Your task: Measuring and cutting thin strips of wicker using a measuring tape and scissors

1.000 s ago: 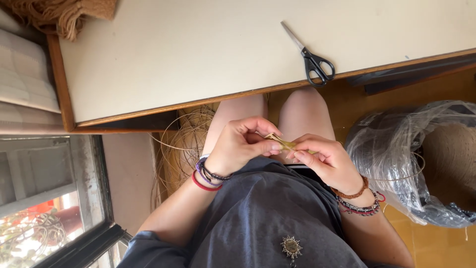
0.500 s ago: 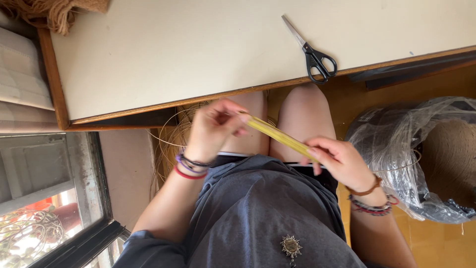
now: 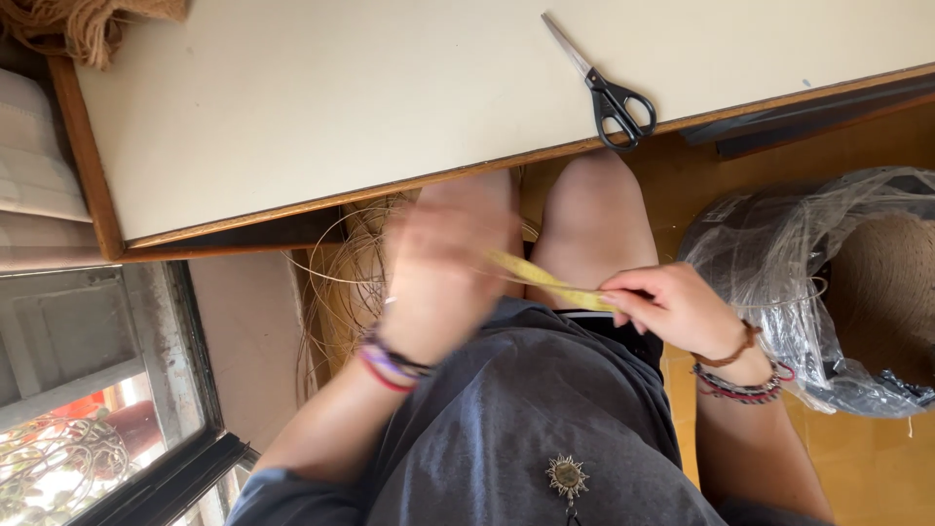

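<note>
Over the lap, the right hand (image 3: 672, 307) pinches one end of a yellow strip (image 3: 545, 281), keeping it taut. The left hand (image 3: 443, 268) is blurred at the other end; its fingers' grip cannot be told. Scissors (image 3: 609, 93) lie within reach at the table (image 3: 292, 107) edge.

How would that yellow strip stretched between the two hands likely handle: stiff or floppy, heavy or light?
The yellow strip looks thin and flat, so it is probably light. It runs nearly straight between the left hand and the right hand, perhaps only because it is pulled taut; released, it would likely flop or curl. The right fingertips pinch it easily, suggesting it is pliable.
</note>
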